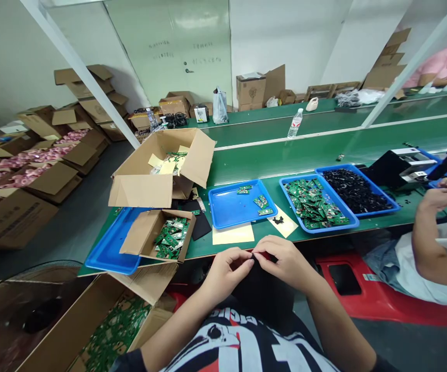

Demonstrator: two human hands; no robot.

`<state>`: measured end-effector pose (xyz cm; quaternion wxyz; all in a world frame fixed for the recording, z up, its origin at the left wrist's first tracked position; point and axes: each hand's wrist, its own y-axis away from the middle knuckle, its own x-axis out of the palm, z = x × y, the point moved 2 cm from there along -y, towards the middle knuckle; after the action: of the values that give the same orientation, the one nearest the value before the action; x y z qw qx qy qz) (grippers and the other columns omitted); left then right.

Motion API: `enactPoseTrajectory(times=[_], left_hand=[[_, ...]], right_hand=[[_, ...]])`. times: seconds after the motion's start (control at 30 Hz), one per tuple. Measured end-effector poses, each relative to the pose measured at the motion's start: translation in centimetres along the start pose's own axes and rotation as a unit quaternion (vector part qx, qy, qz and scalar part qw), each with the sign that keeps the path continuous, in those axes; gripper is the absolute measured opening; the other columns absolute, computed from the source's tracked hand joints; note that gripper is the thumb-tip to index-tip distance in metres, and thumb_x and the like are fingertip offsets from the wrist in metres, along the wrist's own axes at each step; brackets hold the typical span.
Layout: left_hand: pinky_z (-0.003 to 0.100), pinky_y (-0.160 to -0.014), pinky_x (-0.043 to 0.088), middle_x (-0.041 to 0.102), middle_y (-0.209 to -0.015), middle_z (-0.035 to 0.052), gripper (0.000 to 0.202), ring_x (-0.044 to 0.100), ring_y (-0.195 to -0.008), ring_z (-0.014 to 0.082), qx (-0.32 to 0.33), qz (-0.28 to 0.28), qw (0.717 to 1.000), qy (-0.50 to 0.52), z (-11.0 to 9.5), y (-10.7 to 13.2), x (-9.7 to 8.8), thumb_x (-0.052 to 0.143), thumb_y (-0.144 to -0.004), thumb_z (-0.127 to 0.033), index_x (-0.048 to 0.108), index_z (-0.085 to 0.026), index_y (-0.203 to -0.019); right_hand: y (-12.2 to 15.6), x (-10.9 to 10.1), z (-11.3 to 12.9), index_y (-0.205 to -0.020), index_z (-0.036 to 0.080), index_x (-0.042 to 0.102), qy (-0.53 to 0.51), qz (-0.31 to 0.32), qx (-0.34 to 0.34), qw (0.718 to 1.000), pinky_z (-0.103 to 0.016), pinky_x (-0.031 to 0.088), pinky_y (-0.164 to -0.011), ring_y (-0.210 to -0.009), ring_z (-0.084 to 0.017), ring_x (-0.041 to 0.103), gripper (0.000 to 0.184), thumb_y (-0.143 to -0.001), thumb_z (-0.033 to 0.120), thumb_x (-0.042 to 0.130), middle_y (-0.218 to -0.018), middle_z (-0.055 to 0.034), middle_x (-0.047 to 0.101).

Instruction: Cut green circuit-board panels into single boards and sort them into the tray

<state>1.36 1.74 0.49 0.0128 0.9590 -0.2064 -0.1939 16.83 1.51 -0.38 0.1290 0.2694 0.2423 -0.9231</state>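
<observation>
My left hand and right hand meet in front of the table, both pinching; I can't tell if they hold anything. Just past them, black bits lie on yellow paper, right of some green boards.

Fingertips to fingertips now, left hand and right hand meeting just short of the table, anything pinched there too small to tell! Straight ahead, a blue tray with a few green circuit boards; right of it, a fuller tray, heaped; leftward, a small open carton, more boards inside.
</observation>
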Motion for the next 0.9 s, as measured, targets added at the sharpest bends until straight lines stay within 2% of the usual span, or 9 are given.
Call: enactPoseTrajectory(times=[0.2,0.43,0.67,0.9], left_hand=[[0.026,-0.067,0.043,0.066,-0.077,0.005,0.015,0.058,-0.072,0.0164,-0.003,-0.005,1.0,0.013,0.1,0.1,-0.1,0.055,-0.074,-0.024,0.066,-0.015,-0.077],[0.025,-0.066,0.043,0.066,-0.077,0.0049,0.014,0.058,-0.071,0.0161,0.003,-0.018,1.0,0.012,0.3,0.3,-0.5,0.054,-0.074,-0.022,0.066,-0.015,-0.078],[0.026,-0.068,0.042,0.066,-0.078,0.0054,0.017,0.058,-0.073,0.0165,0.015,-0.002,1.0,0.013,0.5,0.2,-0.4,0.053,-0.077,-0.024,0.066,-0.014,-0.08],[0.026,-0.067,0.042,0.066,-0.078,0.004,0.019,0.058,-0.073,0.0161,0.027,0.005,1.0,-0.001,0.7,0.2,-0.3,0.053,-0.076,-0.024,0.067,-0.017,-0.087]], right_hand=[[0.0,0.5,0.0,-0.073,0.018,0.058,-0.027,-0.025,0.01,0.999,-0.027,0.043,-0.062,-0.066,-0.014,0.054,0.013,-0.08,0.014,0.047,-0.071,-0.0037,0.06],[0.1,0.9,-0.6,-0.072,0.019,0.057,-0.093,-0.062,0.054,0.992,-0.026,0.044,-0.063,-0.067,-0.014,0.056,0.012,-0.08,0.018,0.048,-0.07,-0.0022,0.06],[-0.1,0.7,-0.5,-0.076,0.018,0.059,-0.123,-0.02,0.086,0.988,-0.026,0.044,-0.063,-0.07,-0.015,0.056,0.011,-0.076,0.029,0.057,-0.074,-0.0033,0.061],[-0.3,0.7,-0.9,-0.071,0.018,0.058,-0.12,0.006,0.096,0.988,-0.026,0.043,-0.062,-0.067,-0.014,0.055,0.018,-0.08,0.031,0.051,-0.07,-0.0031,0.06]])
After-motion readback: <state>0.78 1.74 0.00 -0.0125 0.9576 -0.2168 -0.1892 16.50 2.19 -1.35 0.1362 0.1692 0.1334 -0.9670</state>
